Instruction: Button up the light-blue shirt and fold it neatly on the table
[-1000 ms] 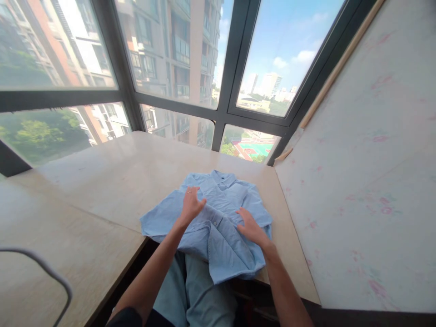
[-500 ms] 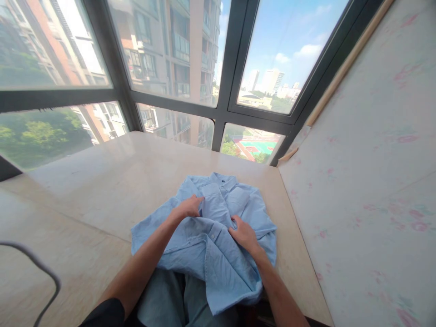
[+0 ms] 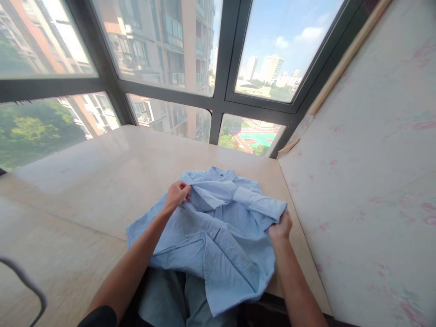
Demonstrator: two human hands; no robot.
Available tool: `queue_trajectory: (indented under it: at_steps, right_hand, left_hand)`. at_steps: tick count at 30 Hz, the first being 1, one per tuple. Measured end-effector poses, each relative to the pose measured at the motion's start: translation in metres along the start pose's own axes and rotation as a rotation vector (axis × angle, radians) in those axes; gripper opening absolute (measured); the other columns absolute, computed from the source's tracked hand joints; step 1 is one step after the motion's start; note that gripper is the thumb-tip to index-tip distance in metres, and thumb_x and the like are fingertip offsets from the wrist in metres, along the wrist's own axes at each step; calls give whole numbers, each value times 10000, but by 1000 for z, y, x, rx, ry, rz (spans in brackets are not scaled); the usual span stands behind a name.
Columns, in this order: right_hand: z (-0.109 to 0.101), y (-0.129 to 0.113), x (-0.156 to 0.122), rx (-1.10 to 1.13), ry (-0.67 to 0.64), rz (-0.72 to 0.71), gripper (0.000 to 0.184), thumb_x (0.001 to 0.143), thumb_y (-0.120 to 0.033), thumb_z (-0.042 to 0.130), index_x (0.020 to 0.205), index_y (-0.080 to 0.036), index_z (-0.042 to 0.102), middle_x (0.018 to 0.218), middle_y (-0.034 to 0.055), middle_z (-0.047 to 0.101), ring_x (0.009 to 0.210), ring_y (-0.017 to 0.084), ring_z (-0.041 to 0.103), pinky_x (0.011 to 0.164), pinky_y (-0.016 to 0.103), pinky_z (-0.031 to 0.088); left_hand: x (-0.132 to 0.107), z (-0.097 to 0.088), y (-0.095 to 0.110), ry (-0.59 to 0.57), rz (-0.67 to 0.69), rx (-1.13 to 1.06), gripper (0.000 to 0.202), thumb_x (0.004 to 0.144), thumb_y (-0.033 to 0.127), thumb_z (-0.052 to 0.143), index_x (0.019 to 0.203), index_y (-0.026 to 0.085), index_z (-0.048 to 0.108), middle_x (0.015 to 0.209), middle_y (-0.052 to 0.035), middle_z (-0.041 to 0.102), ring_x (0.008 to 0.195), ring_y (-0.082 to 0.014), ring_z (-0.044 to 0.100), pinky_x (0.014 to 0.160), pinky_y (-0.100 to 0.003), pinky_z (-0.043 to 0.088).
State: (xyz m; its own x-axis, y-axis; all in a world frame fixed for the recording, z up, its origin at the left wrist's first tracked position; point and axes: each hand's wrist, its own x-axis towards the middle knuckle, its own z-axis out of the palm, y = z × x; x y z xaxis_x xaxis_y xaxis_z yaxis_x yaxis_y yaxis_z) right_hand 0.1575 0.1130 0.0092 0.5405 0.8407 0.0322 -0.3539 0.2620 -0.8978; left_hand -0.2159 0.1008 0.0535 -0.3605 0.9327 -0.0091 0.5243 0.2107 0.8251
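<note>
A light blue button-up shirt (image 3: 235, 240) lies spread over the ledge, its collar toward the window and its hem hanging over my lap. My left hand (image 3: 179, 193) pinches the cloth near the shirt's left shoulder and chest. Farther right, my right hand (image 3: 281, 224) is closed on the end of a sleeve, held a little up at the shirt's right side. Between both hands the cloth is drawn into a raised fold across the chest. A white button shows on the front below it.
The pale ledge (image 3: 85, 181) stretches left and back to dark window frames (image 3: 218, 109). Close on the right stands a wall with flowered paper (image 3: 368, 204). A grey cable (image 3: 30, 281) curves at the lower left. My legs (image 3: 170, 297) are under the ledge's front edge.
My right hand has moved right and now holds the sleeve end out to the side. My left hand has shifted up and left, pulling the chest cloth into a fold. The view has tilted slightly.
</note>
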Motion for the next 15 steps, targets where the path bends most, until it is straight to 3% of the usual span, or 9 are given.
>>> queue_trajectory:
  at_steps: [3, 6, 9, 10, 12, 15]
  right_hand:
    - [-23, -10, 22, 43, 185, -22, 207, 657, -360, 621, 772, -238, 499, 740, -38, 613, 712, 158, 613, 662, 295, 514]
    - [-34, -18, 20, -48, 192, -22, 241, 665, -356, 631, 847, -232, 534, 833, -24, 638, 792, 163, 634, 737, 317, 529]
    - [-29, -19, -3, -325, 35, -70, 398, 691, -375, 655, 1049, -221, 575, 1070, 40, 665, 1029, 226, 633, 928, 408, 505]
    - [-25, -18, -14, -436, -22, -97, 491, 704, -385, 657, 1153, -213, 558, 1187, 74, 639, 1142, 256, 594, 1002, 443, 465]
    - [-15, -17, -38, -658, -86, -173, 691, 743, -421, 634, 1363, -185, 442, 1434, 144, 481, 1363, 309, 415, 1126, 504, 336]
    - [0, -19, -75, -924, -139, -395, 823, 815, -441, 564, 1503, -115, 253, 1613, 200, 138, 1499, 345, 91, 1188, 569, 154]
  left_hand:
    - [10, -35, -13, 606, -316, -779, 80, 721, 222, 512, 771, 186, 462, 640, 21, 525, 534, -131, 596, 455, -204, 442]
    - [6, -63, -25, 821, -329, -909, 121, 729, 165, 434, 807, 214, 356, 740, 36, 477, 598, -82, 596, 534, -181, 479]
    - [-12, -68, -27, 965, -216, -910, 223, 693, 143, 471, 881, 214, 373, 857, 23, 508, 657, -74, 609, 542, -169, 460]
    - [-20, -64, -24, 962, -172, -868, 249, 685, 147, 494, 908, 207, 402, 883, 14, 529, 670, -80, 612, 531, -169, 445]
    - [-37, -51, -14, 841, -77, -722, 252, 698, 187, 540, 942, 185, 476, 900, -9, 578, 709, -106, 621, 536, -183, 435]
    - [-65, -24, 6, 455, 111, -454, 237, 769, 317, 590, 953, 167, 585, 925, -47, 657, 859, -167, 644, 689, -253, 501]
